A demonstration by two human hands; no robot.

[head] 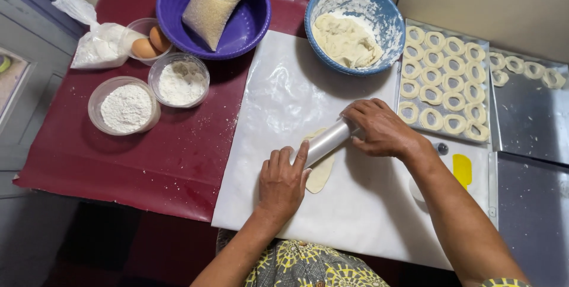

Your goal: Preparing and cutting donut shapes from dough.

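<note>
Your desk (148,162) wears a dark red cover, with a white sheet (355,204) spread across its middle and pale wall tiles behind. On that sheet lies a thin, pale oval of dough (320,174), flattened and smooth, under a slim silvery rolling pin (326,142) that runs diagonally across it.

The dough sits between your 2 hands, just beside your left hand (283,183) and partly hidden by the pin. Your left grip is spread flat, palm down, fingers pressing the near end of the pin. Your right hand (379,128) rests on the far end, its grip loosely curled over the pin rather than clamped around it.

Beyond the sheet a blue bowl (379,14) holds more dough, and a metal tray (483,50) to your right carries rows of dough rings (444,82). To your left stand 2 tubs of flour (125,108).
</note>
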